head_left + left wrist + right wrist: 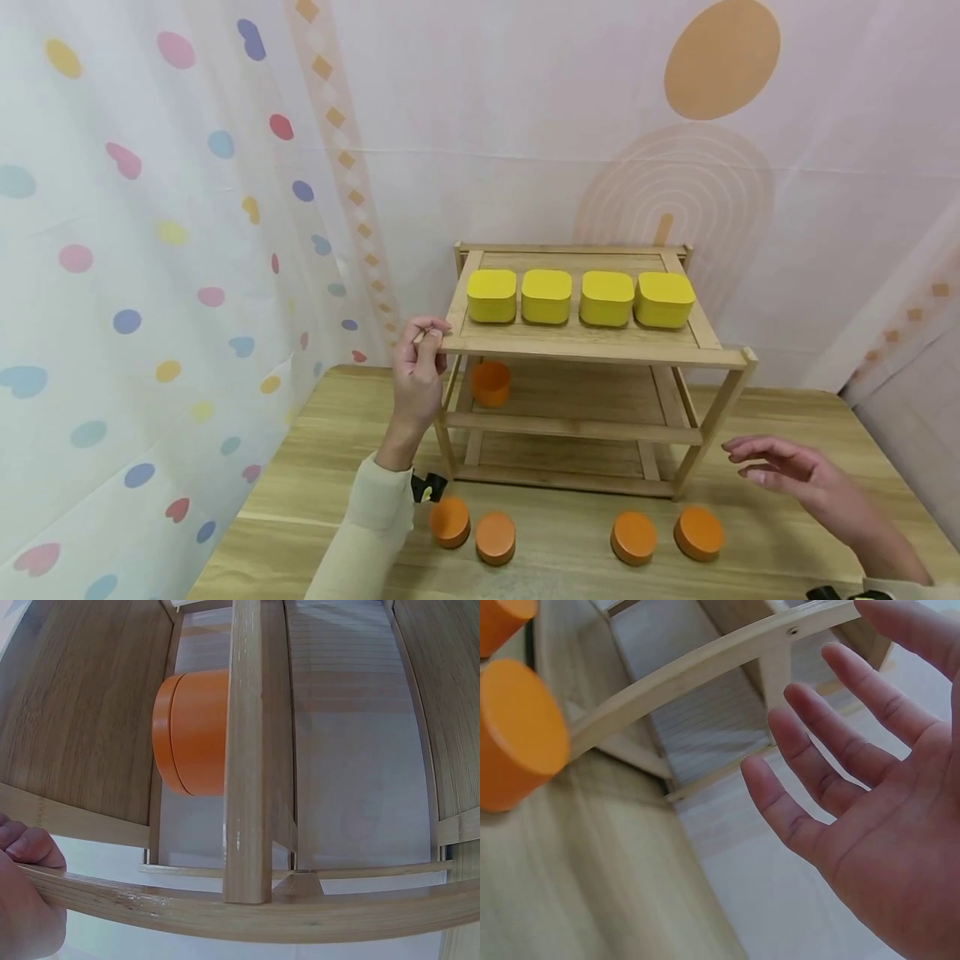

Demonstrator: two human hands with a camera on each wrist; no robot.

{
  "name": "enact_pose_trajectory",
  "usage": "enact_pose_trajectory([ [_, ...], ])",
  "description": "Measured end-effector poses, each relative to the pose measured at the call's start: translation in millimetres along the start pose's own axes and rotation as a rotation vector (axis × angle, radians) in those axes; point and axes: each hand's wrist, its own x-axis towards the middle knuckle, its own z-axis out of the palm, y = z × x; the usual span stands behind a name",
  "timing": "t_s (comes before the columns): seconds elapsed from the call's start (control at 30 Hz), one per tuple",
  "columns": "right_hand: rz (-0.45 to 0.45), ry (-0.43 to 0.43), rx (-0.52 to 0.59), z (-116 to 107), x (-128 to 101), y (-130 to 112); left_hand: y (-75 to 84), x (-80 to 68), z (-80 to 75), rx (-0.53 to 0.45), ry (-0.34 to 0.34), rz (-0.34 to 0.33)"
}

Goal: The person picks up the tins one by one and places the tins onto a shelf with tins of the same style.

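Note:
My left hand (420, 367) grips the front left top corner of a three-tier wooden shelf rack (600, 354), fingers curled round the bar end. Several yellow rounded-square boxes (547, 297) stand in a row on the rack's top tier. On the middle tier, at the left, sits a round orange box (491, 384); its lid seam shows on the orange box (199, 733) in the left wrist view. My right hand (813, 487) is held in the air beside the rack's right front leg, holding nothing. In the right wrist view its fingers are spread and slightly bent.
On the wooden table (300, 500) before the rack stand two round orange boxes (495, 537) at the left, close by my left sleeve, and two more orange boxes (633, 537) at the right. A patterned curtain (480, 192) hangs behind and to the left.

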Motion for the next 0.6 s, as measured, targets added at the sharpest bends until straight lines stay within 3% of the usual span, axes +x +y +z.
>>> enact_pose_trajectory([
  [0.27,0.053,-0.086,0.079,13.0,-7.9,17.4,-1.0,1.4,-1.4,0.010,0.006,-0.003],
  [0.6,0.021,-0.181,0.210,26.6,-11.9,37.2,-1.9,0.9,0.2,0.009,-0.003,0.011],
])
